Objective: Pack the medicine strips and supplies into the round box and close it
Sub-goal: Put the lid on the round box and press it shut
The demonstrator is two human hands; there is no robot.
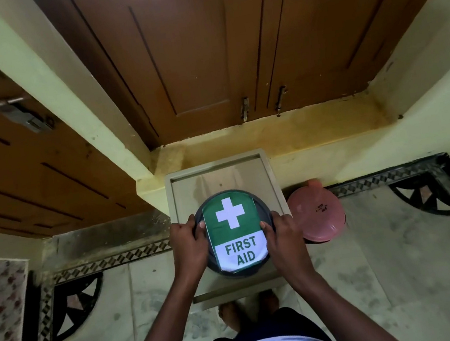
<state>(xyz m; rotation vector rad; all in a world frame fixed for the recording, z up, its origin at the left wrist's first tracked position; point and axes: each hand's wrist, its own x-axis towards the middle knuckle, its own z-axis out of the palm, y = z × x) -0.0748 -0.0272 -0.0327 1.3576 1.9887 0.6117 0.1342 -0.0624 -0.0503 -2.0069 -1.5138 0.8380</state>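
A round dark grey box [229, 195] stands on a small beige table [218, 171]. Its lid is on and carries a green and white label [234, 235] with a white cross and the words FIRST AID. My left hand [188, 244] grips the lid's left edge, thumb on top by the label. My right hand [282, 237] grips the right edge the same way. No medicine strips or other supplies show; the inside of the box is hidden under the lid.
A pink round lidded container [321, 214] sits on the floor just right of the table, by the wall. Brown wooden doors [202, 58] stand behind the table. My bare feet [238, 313] are on the patterned tile floor below the table's near edge.
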